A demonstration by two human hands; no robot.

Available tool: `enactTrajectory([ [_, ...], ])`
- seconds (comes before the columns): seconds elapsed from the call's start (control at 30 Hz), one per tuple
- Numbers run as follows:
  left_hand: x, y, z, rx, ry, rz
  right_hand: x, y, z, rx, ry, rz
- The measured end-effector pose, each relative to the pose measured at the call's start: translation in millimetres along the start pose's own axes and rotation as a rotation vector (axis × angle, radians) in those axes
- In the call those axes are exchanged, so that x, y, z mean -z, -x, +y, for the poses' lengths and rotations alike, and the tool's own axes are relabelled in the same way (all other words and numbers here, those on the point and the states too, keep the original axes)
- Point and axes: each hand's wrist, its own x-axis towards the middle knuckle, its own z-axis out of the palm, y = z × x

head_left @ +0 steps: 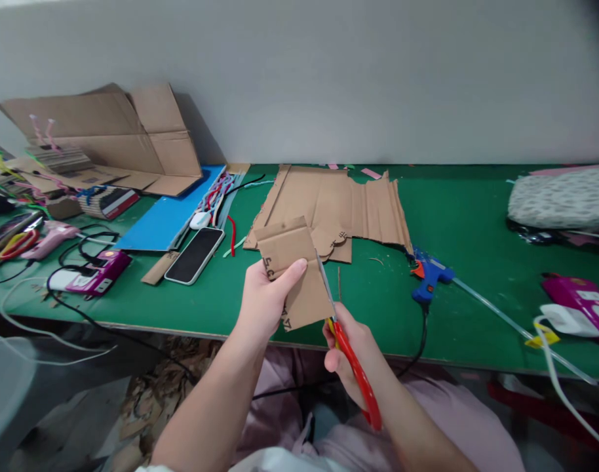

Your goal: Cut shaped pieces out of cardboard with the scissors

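My left hand (pixel 267 295) grips a rectangular piece of cardboard (pixel 307 288) with black print along its left side, the thumb lying on top. In my right hand (pixel 356 344) is a pair of scissors (pixel 356 373) with red and yellow handles. The scissors' blades lie along the right edge of the piece; whether they are parted is hard to tell. Beyond my hands a larger torn cardboard sheet (pixel 324 196) lies flat on the green table (pixel 466 216), with a scalloped cardboard cutout on its near edge.
A blue glue gun (pixel 432 275) with a long glue stick lies at right, its cord hanging over the table edge. A phone (pixel 195 255), a blue board (pixel 169 219) and a purple power strip (pixel 100 272) are at left. Folded cardboard (pixel 132 131) leans against the wall.
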Motion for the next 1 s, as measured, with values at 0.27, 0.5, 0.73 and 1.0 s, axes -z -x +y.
enactTrajectory([
  [0.27, 0.5, 0, -2, 0.004, 0.031, 0.01, 8, 0, -13, -0.065, -0.001, -0.021],
  [0.5, 1.2, -1, -4, 0.009, 0.028, 0.021, 11, -4, -17, -0.06, 0.007, -0.017],
  [0.73, 1.6, -1, -7, 0.022, 0.044, 0.013, 9, -5, -18, -0.048, 0.005, 0.013],
  [1.0, 4.5, -7, -1, 0.077, 0.082, -0.012, 12, -5, -17, -0.033, 0.032, 0.022],
])
